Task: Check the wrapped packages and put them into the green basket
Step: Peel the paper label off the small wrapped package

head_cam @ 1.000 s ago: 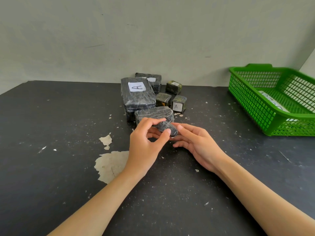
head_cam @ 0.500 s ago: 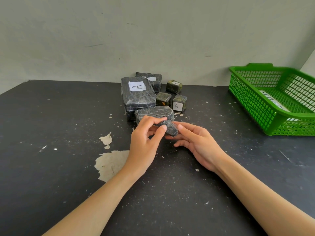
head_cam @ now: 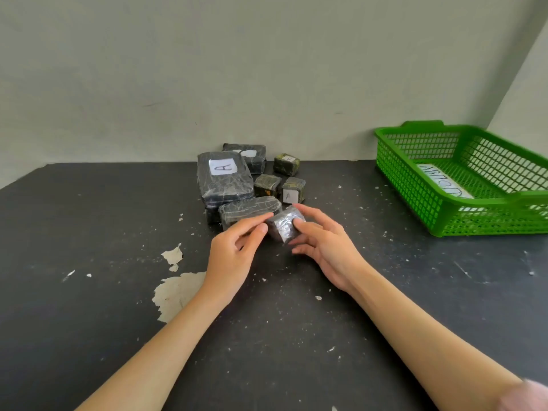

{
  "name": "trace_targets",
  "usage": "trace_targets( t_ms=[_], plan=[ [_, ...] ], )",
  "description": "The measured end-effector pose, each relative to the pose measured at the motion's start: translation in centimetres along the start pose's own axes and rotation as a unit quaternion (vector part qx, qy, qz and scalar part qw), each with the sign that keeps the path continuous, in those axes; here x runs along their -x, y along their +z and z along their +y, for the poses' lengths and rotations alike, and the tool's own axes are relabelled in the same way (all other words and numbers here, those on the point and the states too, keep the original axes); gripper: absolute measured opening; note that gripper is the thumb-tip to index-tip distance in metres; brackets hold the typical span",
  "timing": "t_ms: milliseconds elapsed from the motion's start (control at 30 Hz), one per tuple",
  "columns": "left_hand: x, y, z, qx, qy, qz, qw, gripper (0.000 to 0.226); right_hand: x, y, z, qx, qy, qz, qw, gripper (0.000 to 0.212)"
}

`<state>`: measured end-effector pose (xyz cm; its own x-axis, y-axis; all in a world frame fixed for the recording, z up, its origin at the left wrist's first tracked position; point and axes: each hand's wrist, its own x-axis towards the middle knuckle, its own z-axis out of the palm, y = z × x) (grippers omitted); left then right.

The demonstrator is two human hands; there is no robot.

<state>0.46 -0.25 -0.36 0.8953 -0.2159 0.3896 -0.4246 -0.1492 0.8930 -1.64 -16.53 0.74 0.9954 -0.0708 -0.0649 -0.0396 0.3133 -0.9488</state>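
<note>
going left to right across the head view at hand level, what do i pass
peeled paint patch → left hand → small wrapped package → right hand → green basket

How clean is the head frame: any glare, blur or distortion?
Head view: light soft and even, with faint shadows on the table; wrap on the small package held between left hand and right hand glints pale; wide-angle bowing toward the edges, green basket skewed; pink blur in the bottom-right corner, unidentifiable.
</note>
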Motion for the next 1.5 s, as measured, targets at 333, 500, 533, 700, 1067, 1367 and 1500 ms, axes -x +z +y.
trace_targets(
  t_ms=[333, 500, 533, 700, 1067, 1367, 1500],
  plan=[
    [-8.4, 10.1, 6.5, -0.017, 0.014, -0.069, 0.997, 0.027, 0.0, -9.7, -12.7, 0.040, -0.241, 0.139, 0.960, 0.038],
    [-13.1, 19.2, 6.6, -0.045, -0.004, -0.148, 0.988, 0.032, -1.3, -18.2, -17.3, 0.180, -0.168, 0.193, 0.950, 0.028],
    [-14.1, 20.7, 6.3, -0.045, -0.015, -0.163, 0.986, 0.037, -1.9, -19.5, -18.0, 0.206, -0.144, 0.195, 0.948, 0.025],
    [-18.8, 25.2, 4.6, -0.033, -0.037, -0.185, 0.981, 0.059, -6.9, -23.9, -20.4, 0.371, -0.072, 0.186, 0.907, 0.020],
    [-19.7, 27.9, 0.8, 0.116, -0.064, -0.085, 0.988, 0.053, -19.1, -26.1, -16.7, 0.664, -0.023, 0.005, 0.748, 0.031],
    [-19.7, 28.0, 0.6, 0.117, -0.063, -0.090, 0.987, 0.053, -20.5, -26.2, -14.8, 0.689, -0.013, -0.002, 0.725, 0.024],
    [-19.9, 27.8, 0.8, 0.113, -0.062, -0.095, 0.987, 0.054, -19.2, -25.5, -16.6, 0.679, -0.022, 0.000, 0.734, 0.031]
  ],
)
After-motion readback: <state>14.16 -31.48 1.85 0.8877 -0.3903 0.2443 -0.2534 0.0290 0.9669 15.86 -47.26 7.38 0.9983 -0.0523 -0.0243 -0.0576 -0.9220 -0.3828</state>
